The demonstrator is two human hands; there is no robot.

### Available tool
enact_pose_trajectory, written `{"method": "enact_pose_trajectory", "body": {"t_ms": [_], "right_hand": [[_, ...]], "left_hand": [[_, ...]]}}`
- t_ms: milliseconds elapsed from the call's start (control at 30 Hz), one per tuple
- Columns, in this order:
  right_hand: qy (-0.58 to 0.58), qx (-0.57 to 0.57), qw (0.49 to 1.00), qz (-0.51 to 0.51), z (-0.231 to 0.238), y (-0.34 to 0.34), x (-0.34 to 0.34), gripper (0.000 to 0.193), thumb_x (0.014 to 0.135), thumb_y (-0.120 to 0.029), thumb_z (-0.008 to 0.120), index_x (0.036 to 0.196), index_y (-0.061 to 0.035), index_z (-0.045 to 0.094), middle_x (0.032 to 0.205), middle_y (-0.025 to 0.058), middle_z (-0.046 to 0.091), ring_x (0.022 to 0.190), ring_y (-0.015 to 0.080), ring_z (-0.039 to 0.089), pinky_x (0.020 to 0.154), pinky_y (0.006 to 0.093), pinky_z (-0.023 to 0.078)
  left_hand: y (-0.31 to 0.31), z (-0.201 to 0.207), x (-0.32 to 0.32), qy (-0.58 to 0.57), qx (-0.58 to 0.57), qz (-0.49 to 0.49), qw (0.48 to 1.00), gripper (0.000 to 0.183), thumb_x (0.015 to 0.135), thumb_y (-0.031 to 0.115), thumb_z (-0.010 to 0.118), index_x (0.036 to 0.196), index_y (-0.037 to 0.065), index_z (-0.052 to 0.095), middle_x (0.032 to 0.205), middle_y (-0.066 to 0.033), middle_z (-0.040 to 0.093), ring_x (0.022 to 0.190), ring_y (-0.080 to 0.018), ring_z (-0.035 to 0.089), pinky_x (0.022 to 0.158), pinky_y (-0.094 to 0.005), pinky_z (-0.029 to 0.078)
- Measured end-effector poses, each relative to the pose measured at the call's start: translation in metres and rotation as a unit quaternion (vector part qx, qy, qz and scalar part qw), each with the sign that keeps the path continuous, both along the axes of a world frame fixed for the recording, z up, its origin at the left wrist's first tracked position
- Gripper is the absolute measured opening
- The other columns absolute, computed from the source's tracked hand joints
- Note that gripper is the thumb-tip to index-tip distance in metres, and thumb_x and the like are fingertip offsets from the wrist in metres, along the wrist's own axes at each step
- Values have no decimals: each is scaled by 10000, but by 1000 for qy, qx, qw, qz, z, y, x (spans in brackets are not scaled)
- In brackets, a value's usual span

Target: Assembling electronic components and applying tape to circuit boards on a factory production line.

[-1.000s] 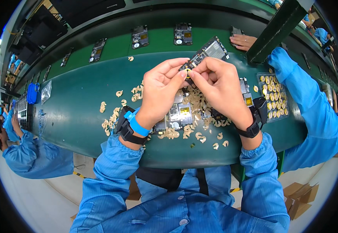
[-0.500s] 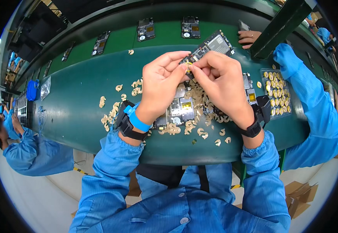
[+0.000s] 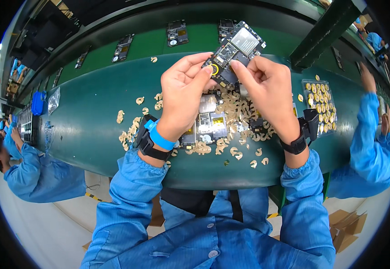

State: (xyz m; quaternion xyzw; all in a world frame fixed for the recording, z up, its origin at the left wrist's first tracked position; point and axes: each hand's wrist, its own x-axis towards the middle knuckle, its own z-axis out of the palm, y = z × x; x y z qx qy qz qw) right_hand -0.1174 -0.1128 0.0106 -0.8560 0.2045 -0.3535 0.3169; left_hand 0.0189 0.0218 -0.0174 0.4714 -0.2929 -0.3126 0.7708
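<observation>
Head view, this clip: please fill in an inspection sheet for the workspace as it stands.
Surface: dark green curved workbench, with a brighter green belt behind it.
Job's things: dark rectangular circuit board with a silver shield, held above the bench.
Clutter: many small tan die-cut pieces scattered; more circuit boards flat underneath; clear tray of round gold parts at right.
Grippers: left hand and right hand both pinch the board; black wristbands on both wrists.
Cables: nothing seen.
Surroundings: blue-sleeved co-workers on both sides; cardboard boxes on the floor.
</observation>
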Motion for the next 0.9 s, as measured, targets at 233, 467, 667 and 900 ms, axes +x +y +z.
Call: {"method": "enact_pose_trajectory", "body": {"t_ms": [233, 467, 667, 900], "right_hand": [[15, 248, 967, 63, -10, 6, 10, 384, 987, -281, 726, 821, 60, 666, 622, 67, 627, 494, 95, 555, 462, 286, 429], [-24, 353, 929, 111, -15, 3, 8, 266, 1030, -219, 674, 949, 34, 666, 684, 5, 626, 503, 48, 544, 439, 221, 411], [-24, 341, 934, 107, -15, 4, 9, 257, 1031, -226, 674, 929, 5, 630, 687, 5, 620, 508, 44, 539, 444, 218, 428], [-62, 338, 934, 97, -15, -7, 11, 155, 1042, -122, 641, 963, 11, 626, 699, 7, 626, 513, 44, 539, 448, 219, 433]], "left_hand": [[-1, -2, 5, 54, -32, -24, 998, 321, 1009, -26, 605, 1324, -77, 567, 1253, -165, 701, 1077, -171, 708, 876, -283, 610], [-2, -3, 4, 43, -18, -53, 998, 360, 1004, -34, 607, 1355, -68, 536, 1260, -148, 696, 1088, -152, 697, 893, -266, 603], [-1, -4, 1, 18, -27, -36, 999, 349, 1003, -27, 616, 1336, -66, 521, 1232, -152, 705, 1077, -164, 703, 907, -282, 610], [-4, -14, 6, 14, -28, -78, 996, 310, 1037, 2, 570, 1331, -71, 505, 1237, -210, 693, 1085, -227, 713, 951, -349, 617]]}}
